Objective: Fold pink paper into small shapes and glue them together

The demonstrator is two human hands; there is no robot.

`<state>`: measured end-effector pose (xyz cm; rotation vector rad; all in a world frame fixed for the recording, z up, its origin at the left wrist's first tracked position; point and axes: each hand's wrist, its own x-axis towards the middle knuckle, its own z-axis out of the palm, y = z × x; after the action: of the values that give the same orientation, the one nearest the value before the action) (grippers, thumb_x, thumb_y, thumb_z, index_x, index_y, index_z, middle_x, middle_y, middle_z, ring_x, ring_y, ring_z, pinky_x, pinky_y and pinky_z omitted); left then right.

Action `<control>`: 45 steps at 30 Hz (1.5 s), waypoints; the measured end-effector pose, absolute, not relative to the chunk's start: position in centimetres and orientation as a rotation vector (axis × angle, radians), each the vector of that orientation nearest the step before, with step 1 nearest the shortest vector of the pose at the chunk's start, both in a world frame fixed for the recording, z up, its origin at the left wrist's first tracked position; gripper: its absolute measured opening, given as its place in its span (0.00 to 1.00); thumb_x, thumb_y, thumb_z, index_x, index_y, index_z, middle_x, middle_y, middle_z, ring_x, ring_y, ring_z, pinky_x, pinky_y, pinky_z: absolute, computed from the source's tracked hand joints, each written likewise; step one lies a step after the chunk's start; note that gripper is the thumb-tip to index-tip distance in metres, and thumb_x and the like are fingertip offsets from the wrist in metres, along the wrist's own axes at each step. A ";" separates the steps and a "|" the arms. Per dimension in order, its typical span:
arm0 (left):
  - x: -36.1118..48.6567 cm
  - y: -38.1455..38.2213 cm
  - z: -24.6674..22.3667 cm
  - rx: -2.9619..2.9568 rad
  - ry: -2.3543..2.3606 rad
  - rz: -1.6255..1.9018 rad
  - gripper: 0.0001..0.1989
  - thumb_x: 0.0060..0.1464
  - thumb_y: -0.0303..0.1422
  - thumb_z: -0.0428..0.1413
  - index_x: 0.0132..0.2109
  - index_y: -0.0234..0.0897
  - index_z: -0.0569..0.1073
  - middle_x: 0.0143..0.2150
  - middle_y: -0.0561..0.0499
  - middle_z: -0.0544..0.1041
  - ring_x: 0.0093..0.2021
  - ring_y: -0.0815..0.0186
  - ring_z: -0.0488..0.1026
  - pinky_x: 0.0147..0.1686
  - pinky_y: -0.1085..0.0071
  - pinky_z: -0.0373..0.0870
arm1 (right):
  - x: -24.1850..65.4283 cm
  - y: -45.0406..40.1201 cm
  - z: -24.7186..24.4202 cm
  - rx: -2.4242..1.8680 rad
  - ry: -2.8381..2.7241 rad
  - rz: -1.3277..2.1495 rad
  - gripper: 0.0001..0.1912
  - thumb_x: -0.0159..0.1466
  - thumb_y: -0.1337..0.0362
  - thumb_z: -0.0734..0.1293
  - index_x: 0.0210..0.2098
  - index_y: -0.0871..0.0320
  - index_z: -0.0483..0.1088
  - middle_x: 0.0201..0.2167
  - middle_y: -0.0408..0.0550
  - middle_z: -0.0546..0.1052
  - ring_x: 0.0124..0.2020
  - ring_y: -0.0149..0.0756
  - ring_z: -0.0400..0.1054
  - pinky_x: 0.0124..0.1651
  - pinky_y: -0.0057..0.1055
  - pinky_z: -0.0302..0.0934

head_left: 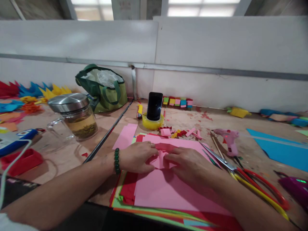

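Observation:
A small folded piece of pink paper [160, 159] lies between my two hands on a stack of coloured paper, whose top is a large pink sheet [173, 192]. My left hand [138, 157], with a ring and a green bead bracelet on the wrist, has its fingers bent onto the piece's left side. From the right, my right hand [189, 162] grips the same piece with bent fingers. The fingers cover part of its folds. Open-bladed scissors [228, 165] with red and yellow handles rest beside my right forearm.
A phone [154, 106] stands in a yellow tape roll [152, 122] behind the stack. To the left are a glass tea mug [78, 120] and a green bag [106, 89]. On the right lie a pink glue gun [228, 139] and blue paper [281, 149]. Paper scraps [185, 133] litter the table.

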<state>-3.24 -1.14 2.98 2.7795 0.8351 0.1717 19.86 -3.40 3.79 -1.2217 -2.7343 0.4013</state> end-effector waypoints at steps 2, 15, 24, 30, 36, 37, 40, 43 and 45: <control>-3.3 -0.9 2.9 2.752 0.837 0.185 0.10 0.51 0.32 0.56 0.42 0.35 0.75 0.39 0.46 0.74 0.39 0.60 0.72 0.41 0.68 0.69 | 20.0 -3.2 3.7 -1.177 -2.754 0.383 0.14 0.58 0.72 0.62 0.38 0.53 0.77 0.41 0.47 0.79 0.41 0.40 0.71 0.44 0.33 0.60; -1.9 -0.8 1.1 2.705 0.775 0.366 0.14 0.52 0.23 0.53 0.44 0.38 0.76 0.45 0.46 0.76 0.47 0.61 0.71 0.48 0.68 0.68 | 19.6 -3.4 2.8 -1.160 -2.631 0.480 0.15 0.55 0.77 0.61 0.35 0.56 0.75 0.35 0.45 0.79 0.39 0.36 0.69 0.42 0.29 0.60; -2.3 0.1 0.4 2.398 0.962 0.479 0.08 0.56 0.27 0.51 0.37 0.35 0.76 0.34 0.50 0.77 0.36 0.67 0.72 0.37 0.74 0.68 | 20.5 -2.2 2.3 -1.429 -2.340 0.747 0.08 0.58 0.68 0.63 0.35 0.55 0.72 0.32 0.43 0.78 0.32 0.34 0.69 0.35 0.28 0.59; -1.8 0.0 -0.3 2.404 1.220 0.580 0.17 0.55 0.29 0.52 0.52 0.36 0.67 0.47 0.45 0.75 0.45 0.61 0.72 0.45 0.66 0.69 | 20.4 -1.7 1.7 -1.685 -2.129 0.711 0.10 0.56 0.62 0.66 0.39 0.54 0.69 0.27 0.41 0.75 0.29 0.34 0.68 0.31 0.27 0.55; -1.5 -1.7 1.0 2.823 1.168 0.361 0.12 0.63 0.33 0.45 0.45 0.40 0.73 0.45 0.45 0.69 0.36 0.63 0.70 0.33 0.69 0.67 | 19.6 -2.3 2.6 -1.925 -2.187 0.542 0.19 0.56 0.51 0.68 0.42 0.54 0.67 0.32 0.46 0.77 0.30 0.38 0.69 0.29 0.29 0.51; -1.5 -1.9 1.2 2.882 1.095 0.290 0.13 0.63 0.33 0.44 0.43 0.40 0.74 0.43 0.45 0.70 0.36 0.63 0.70 0.31 0.70 0.66 | 19.7 -2.3 2.8 -1.944 -2.191 0.550 0.19 0.56 0.51 0.67 0.43 0.54 0.67 0.32 0.46 0.77 0.30 0.38 0.68 0.28 0.29 0.50; -1.8 -2.0 1.6 2.942 0.969 0.166 0.12 0.61 0.29 0.46 0.38 0.38 0.75 0.40 0.46 0.72 0.36 0.63 0.70 0.31 0.70 0.65 | 20.5 -2.0 2.7 -1.932 -2.210 0.609 0.17 0.57 0.55 0.67 0.44 0.53 0.66 0.29 0.43 0.76 0.27 0.36 0.67 0.27 0.28 0.49; -2.4 -1.4 1.9 2.783 0.904 0.228 0.09 0.52 0.24 0.51 0.31 0.37 0.75 0.38 0.49 0.74 0.35 0.66 0.71 0.34 0.72 0.65 | 21.7 -1.3 2.1 -1.791 -2.225 0.714 0.11 0.56 0.62 0.66 0.39 0.55 0.68 0.27 0.42 0.74 0.27 0.33 0.66 0.27 0.26 0.51; -2.8 -0.7 1.8 2.605 0.939 0.345 0.08 0.44 0.21 0.52 0.25 0.35 0.74 0.32 0.51 0.75 0.31 0.68 0.70 0.32 0.74 0.65 | 22.2 -0.8 1.7 -1.691 -2.224 0.796 0.09 0.54 0.64 0.67 0.36 0.56 0.68 0.27 0.41 0.74 0.27 0.32 0.66 0.28 0.25 0.54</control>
<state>-2.77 -0.68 1.79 2.6052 0.9391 0.3455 22.24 -0.81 1.71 -1.6914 -2.2244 0.7964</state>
